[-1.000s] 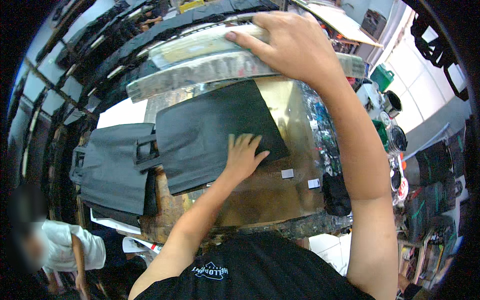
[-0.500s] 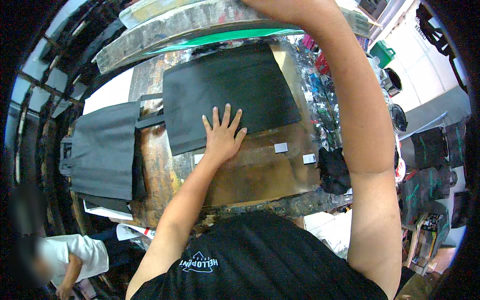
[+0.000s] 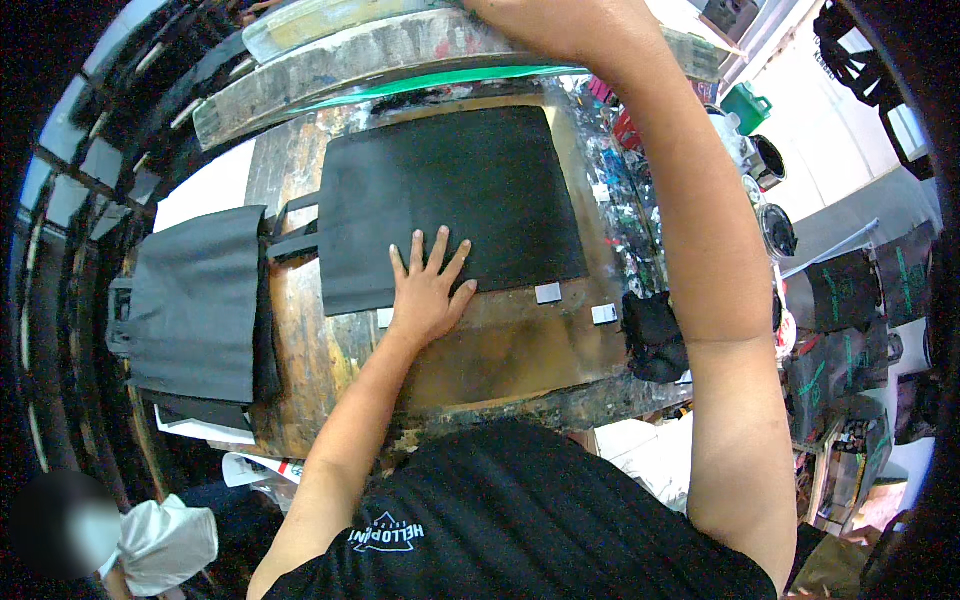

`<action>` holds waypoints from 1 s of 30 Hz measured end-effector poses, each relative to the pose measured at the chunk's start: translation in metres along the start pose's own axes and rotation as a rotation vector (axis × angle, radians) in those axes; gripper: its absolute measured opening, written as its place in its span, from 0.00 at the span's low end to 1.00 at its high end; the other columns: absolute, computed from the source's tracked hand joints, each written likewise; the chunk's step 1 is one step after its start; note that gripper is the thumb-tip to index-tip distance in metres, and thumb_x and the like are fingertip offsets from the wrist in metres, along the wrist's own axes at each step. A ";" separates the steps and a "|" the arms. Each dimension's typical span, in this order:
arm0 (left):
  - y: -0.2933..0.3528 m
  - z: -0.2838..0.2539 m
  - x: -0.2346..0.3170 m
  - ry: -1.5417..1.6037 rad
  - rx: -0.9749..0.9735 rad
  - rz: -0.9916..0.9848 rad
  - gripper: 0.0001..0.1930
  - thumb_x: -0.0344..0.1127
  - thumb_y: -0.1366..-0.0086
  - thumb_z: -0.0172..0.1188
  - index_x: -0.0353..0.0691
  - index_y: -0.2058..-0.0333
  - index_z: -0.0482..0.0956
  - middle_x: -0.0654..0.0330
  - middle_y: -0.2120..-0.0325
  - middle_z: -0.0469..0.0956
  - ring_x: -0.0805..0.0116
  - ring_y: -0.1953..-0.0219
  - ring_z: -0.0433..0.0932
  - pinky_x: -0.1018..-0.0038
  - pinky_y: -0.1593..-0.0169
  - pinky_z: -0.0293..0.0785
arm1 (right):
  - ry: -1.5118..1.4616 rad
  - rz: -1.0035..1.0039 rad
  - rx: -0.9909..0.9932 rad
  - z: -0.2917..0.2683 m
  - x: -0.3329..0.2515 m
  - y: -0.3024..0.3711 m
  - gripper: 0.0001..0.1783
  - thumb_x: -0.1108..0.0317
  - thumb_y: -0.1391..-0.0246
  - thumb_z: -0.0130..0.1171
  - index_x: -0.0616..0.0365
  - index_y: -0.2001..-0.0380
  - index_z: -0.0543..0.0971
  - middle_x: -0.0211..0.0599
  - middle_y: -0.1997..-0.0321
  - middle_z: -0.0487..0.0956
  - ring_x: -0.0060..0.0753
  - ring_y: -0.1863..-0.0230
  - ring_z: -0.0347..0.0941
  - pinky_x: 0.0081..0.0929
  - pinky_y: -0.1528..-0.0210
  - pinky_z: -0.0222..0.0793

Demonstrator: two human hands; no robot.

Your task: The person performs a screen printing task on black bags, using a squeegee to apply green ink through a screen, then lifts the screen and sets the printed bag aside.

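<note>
A black fabric bag (image 3: 450, 190) lies flat on the worn board (image 3: 500, 350), its strap handles (image 3: 295, 242) pointing left. My left hand (image 3: 430, 290) rests on the bag's near edge, fingers spread and palm down. My right arm reaches far forward across the right side. My right hand (image 3: 530, 25) is by the raised, paint-stained frame (image 3: 400, 62) at the far side. Its fingers are cut off by the upper picture edge. White tabs (image 3: 548, 293) sit on the board along the bag's near edge.
More black bags (image 3: 200, 305) are stacked at the left. A dark cloth bundle (image 3: 652, 335) lies at the board's right. Beyond it stand open cans (image 3: 776, 232) and a green jug (image 3: 746, 107). Printed black bags (image 3: 840, 290) lie far right. A person (image 3: 165, 540) is at the lower left.
The bag's right near corner has swung toward me, so its near edge lies closer to the tabs. My left hand has come slightly nearer with it. The right arm stays stretched forward.
</note>
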State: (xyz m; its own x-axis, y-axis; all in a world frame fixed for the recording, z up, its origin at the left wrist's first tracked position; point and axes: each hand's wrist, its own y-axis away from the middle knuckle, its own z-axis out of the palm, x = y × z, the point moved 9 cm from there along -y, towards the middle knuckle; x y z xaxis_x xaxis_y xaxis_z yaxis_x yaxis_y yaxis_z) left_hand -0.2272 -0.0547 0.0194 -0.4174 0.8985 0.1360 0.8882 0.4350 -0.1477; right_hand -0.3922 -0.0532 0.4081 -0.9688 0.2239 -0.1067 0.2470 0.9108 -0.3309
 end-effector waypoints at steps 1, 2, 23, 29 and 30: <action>0.001 0.000 0.005 0.004 0.007 -0.003 0.34 0.60 0.24 0.48 0.58 0.24 0.62 0.51 0.21 0.52 0.33 0.21 0.46 0.25 0.26 0.33 | -0.025 -0.047 0.008 0.001 0.000 0.001 0.40 0.26 0.28 0.37 0.52 0.72 0.76 0.28 0.74 0.72 0.23 0.72 0.66 0.24 0.73 0.63; -0.003 0.002 0.009 0.008 0.005 -0.001 0.34 0.60 0.24 0.48 0.57 0.24 0.62 0.50 0.21 0.52 0.33 0.21 0.46 0.25 0.26 0.33 | -0.030 -0.047 0.018 0.002 0.002 0.001 0.40 0.26 0.28 0.37 0.52 0.73 0.76 0.28 0.74 0.72 0.23 0.72 0.66 0.24 0.73 0.63; -0.012 -0.070 0.010 0.305 0.373 -0.098 0.34 0.55 0.29 0.63 0.44 0.30 0.71 0.46 0.28 0.66 0.48 0.33 0.73 0.43 0.31 0.63 | 0.024 -0.012 0.073 0.009 0.003 0.001 0.37 0.29 0.29 0.42 0.52 0.71 0.78 0.30 0.72 0.76 0.29 0.70 0.70 0.33 0.66 0.66; 0.025 -0.219 -0.099 1.421 0.749 -0.282 0.45 0.38 0.37 0.78 0.37 0.28 0.60 0.60 0.55 0.82 0.76 0.59 0.78 0.75 0.55 0.76 | 0.154 -0.198 0.397 0.032 -0.012 0.067 0.37 0.30 0.36 0.53 0.57 0.63 0.84 0.51 0.66 0.84 0.55 0.59 0.82 0.54 0.54 0.70; 0.033 -0.230 -0.101 1.472 0.706 -0.251 0.43 0.36 0.39 0.79 0.36 0.30 0.63 0.60 0.53 0.82 0.75 0.57 0.79 0.74 0.52 0.77 | 0.192 -0.235 0.421 0.041 -0.017 0.086 0.36 0.30 0.35 0.53 0.57 0.64 0.81 0.49 0.67 0.81 0.55 0.61 0.79 0.52 0.56 0.67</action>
State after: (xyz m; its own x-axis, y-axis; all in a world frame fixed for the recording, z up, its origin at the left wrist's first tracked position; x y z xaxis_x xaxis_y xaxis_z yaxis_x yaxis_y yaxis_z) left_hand -0.1113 -0.1451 0.2261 0.3664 0.1617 0.9163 0.4020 0.8606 -0.3127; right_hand -0.3534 0.0067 0.3428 -0.9762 0.1259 0.1766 -0.0280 0.7344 -0.6781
